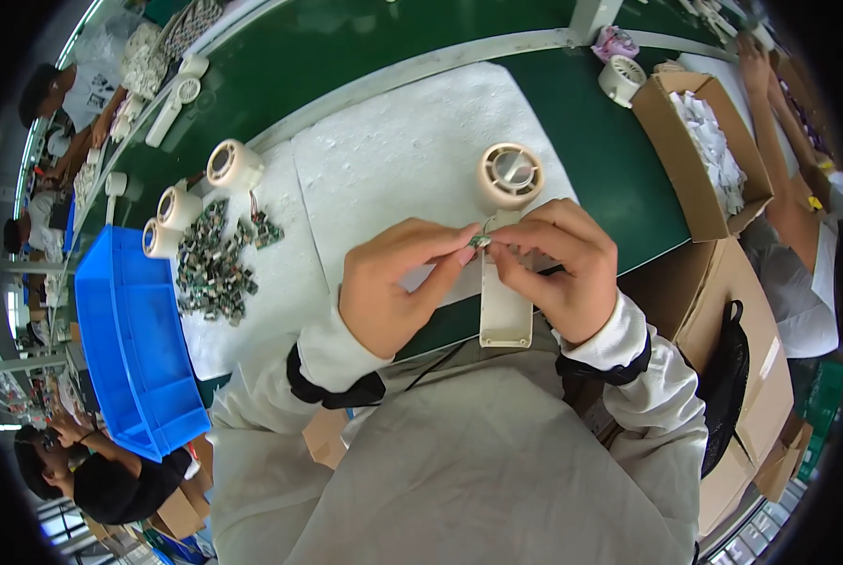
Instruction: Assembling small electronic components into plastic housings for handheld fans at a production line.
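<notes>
A small green circuit board (479, 242) is pinched between the thumb and forefinger of my left hand (393, 278). My right hand (562, 268) has its thumb and forefinger closed right beside the board; what they grip is too small to make out. Beneath both hands lies a cream handheld fan, its round head (511, 176) pointing away from me and its open handle shell (506, 315) toward me. Thin wires show near the fingertips, between the fan head and the board. My right fingers cover part of the handle.
White foam sheets (393, 132) cover part of the green table. At left are a pile of circuit boards (212, 268), several fan heads (236, 166) and a blue bin (139, 339). A carton of white pieces (704, 155) stands at right. Other people work on both sides.
</notes>
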{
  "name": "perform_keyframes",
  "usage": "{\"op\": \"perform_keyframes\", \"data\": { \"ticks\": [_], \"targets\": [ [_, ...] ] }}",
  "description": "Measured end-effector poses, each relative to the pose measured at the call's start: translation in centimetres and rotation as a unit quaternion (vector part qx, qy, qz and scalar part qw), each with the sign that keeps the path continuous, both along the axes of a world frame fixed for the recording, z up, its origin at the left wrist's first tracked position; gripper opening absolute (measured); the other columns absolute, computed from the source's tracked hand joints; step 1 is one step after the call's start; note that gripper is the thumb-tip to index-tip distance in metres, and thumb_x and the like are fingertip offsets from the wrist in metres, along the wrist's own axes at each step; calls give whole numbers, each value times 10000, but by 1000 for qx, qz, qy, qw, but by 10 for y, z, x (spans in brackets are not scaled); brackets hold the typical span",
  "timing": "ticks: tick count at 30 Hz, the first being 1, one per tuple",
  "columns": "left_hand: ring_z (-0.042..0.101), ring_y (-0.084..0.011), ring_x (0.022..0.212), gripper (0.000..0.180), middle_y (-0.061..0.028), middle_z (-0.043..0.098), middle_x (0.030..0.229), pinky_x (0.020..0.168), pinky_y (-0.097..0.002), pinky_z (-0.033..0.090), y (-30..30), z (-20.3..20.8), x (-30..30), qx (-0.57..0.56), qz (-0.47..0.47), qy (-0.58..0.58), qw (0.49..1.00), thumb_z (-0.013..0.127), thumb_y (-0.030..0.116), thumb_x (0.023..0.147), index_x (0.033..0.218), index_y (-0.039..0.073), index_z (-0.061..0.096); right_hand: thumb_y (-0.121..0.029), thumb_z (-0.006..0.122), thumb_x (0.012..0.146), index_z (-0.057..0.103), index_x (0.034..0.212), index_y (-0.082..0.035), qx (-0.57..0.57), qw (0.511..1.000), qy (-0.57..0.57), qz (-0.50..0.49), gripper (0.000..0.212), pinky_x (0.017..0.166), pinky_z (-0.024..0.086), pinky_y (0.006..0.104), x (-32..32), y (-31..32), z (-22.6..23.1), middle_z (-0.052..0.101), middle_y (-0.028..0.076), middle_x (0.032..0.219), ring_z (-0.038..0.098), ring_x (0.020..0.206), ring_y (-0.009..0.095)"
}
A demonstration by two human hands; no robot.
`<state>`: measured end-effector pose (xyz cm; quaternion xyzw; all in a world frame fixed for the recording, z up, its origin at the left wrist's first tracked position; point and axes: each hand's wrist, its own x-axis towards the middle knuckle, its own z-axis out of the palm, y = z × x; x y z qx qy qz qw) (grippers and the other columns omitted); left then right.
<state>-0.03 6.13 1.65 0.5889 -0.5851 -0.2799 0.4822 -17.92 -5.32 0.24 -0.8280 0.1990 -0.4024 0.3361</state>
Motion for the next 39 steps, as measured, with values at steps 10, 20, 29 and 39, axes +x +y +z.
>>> {"op": "perform_keyframes", "data": {
  "ticks": [10,20,29,39],
  "targets": [
    [713,-226,835,317,-156,683,1038,721,-307,571,9,5,-32,-111,70,-260,957,698,-77,880,1193,-24,707,13,777,791,735,850,11,229,973,-35,-24,72,552,392,248,-5,24,10,562,18,700,478,603,73],
    [707,-213,972,478,-139,676,1102,890,-344,580,-4,29,-21,176,-7,316,932,646,-18,935,1402,7,547,-21,757,848,736,895,9,268,961,-60,11,59,587,386,244,-5,11,7,555,5,728,451,634,71],
    [675,-313,1098,394,-248,637,1299,991,-408,551,-83,52,90,187,35,374,908,478,244,1047,1348,-7,512,-22,677,912,708,1087,-39,153,981,-109,-47,179,685,428,279,-11,-3,11,566,23,814,505,751,126],
    [664,-329,1065,484,-199,610,1278,914,-434,595,-209,3,192,215,315,188,905,667,231,956,1378,41,524,-21,712,872,720,1042,-51,78,994,-79,1,173,691,468,308,-8,-6,7,583,47,789,547,734,186]
  ]
}}
